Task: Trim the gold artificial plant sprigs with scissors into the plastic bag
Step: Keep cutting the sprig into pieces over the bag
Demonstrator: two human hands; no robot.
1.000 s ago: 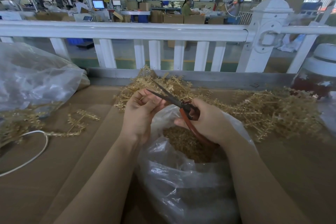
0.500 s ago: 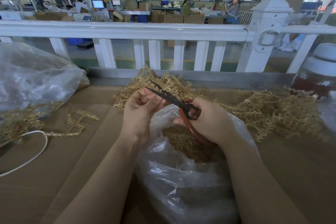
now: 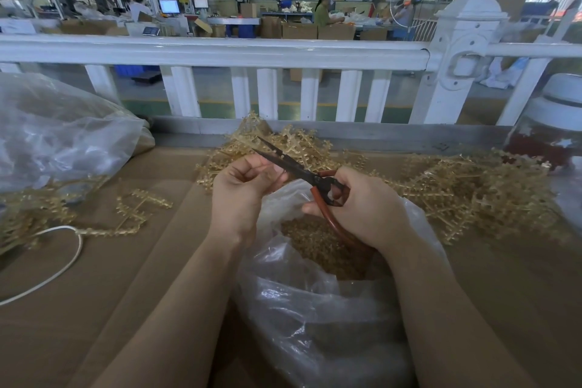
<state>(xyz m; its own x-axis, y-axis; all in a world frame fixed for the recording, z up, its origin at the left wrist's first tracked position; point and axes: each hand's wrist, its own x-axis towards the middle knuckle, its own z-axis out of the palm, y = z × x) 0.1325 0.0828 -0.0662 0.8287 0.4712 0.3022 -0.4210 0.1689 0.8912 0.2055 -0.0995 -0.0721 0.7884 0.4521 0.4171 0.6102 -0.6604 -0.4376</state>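
Two hands meet over the mouth of the clear plastic bag (image 3: 315, 318), which stands open on the brown cardboard-covered table (image 3: 94, 293) with a heap of gold trimmings (image 3: 318, 249) already inside. The right hand (image 3: 362, 208) is wrapped round the red handles of the scissors (image 3: 302, 173), the dark blades slightly parted and pointing up and left. The left hand (image 3: 242, 195) has its fingers curled, pinching what looks like a thin stem right beside the blades; the piece itself is too fine to make out. Untrimmed gold sprigs (image 3: 472, 192) lie piled behind and to the right of the bag, with a few more (image 3: 132, 217) off to the left.

The main risk, as I judge it, is the blades closing near the left fingertips. Cut pieces could also spring past the bag's rim onto the table.
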